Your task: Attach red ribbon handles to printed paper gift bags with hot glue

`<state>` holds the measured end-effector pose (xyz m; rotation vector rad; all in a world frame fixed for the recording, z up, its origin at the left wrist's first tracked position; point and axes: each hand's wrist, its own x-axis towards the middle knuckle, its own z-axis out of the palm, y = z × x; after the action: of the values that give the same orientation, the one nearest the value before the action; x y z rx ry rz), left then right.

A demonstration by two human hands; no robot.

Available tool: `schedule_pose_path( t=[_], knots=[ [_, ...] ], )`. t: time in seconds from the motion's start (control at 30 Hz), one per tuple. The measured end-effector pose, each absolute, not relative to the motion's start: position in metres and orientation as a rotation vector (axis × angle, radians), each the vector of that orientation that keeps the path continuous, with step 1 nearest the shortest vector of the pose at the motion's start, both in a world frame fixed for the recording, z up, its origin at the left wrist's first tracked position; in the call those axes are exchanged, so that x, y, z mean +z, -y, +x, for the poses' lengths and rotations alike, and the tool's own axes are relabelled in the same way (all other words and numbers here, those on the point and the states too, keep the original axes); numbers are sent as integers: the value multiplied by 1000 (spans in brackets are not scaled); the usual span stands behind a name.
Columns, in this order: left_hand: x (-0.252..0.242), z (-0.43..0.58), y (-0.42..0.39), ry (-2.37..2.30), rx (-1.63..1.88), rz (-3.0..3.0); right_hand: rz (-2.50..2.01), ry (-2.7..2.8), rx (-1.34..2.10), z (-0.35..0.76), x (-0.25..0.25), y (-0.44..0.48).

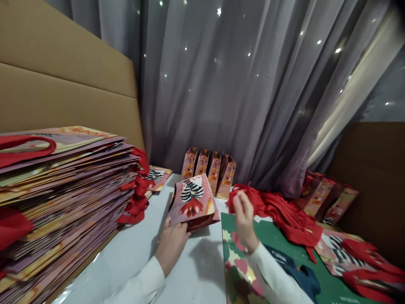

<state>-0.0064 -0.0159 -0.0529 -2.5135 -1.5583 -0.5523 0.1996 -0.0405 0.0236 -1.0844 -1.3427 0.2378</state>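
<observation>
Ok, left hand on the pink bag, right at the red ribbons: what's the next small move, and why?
Probably draw one ribbon free of the red ribbon pile and bring it to the pink bag. The right hand pinches a ribbon end there, and the left hand steadies the bag on the table.
</observation>
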Motion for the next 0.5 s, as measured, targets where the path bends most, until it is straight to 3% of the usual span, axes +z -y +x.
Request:
schedule_pose_path(
  t=[0.1,0.2,0.33,0.5],
  knots=[
    [-46,-6,19,1587,-564,-2524,-1024,1648,817,155,-10,72],
    [-38,-7,24,1634,-529,-2533,-1222,1465,1091,132,-53,71],
    [-32,-13,26,1743,-588,-2458,-1283,1316,1042,124,-89,53],
    [-35,-19,19,1892,-648,-2475,-1255,1412,880,118,-88,49]
  ],
)
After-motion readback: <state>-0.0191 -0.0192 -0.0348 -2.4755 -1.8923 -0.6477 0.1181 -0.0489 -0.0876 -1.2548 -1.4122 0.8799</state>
